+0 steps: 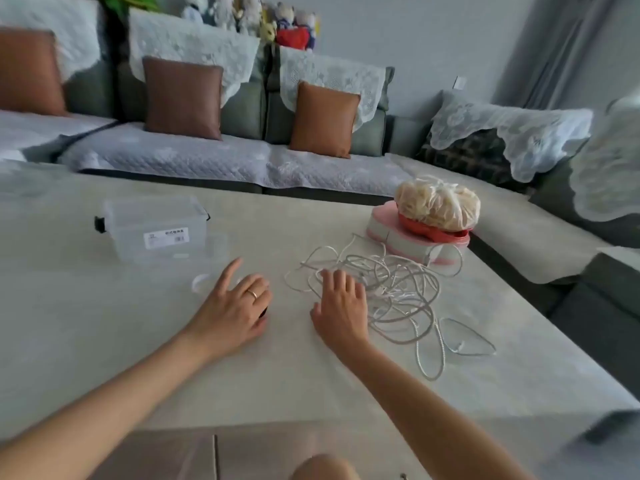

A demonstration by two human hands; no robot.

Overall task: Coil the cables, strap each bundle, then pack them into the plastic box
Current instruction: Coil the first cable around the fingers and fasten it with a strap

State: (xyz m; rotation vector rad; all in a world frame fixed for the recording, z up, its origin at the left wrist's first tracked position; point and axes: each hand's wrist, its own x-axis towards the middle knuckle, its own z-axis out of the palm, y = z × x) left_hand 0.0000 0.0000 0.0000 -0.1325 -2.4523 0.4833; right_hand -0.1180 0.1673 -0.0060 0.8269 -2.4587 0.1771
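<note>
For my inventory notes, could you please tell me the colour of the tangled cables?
The cables are white; head view.

- Worn on the head; a single wide-angle view, with straight lines bowed toward the frame edges.
- Looks forward and down across the table (104, 341) from above its near edge.
- Sits close to the work, with both forearms entering from the bottom edge and the left hand (235, 306) and right hand (341, 306) near mid-frame.
- Takes in the cables (398, 289) just right of centre and the plastic box (156, 230) left of centre, farther off.
- Faces the sofa (242, 161) across the top, wrapping round to the right edge.
- Tilted slightly, with the far table edge lower toward the right.
</note>
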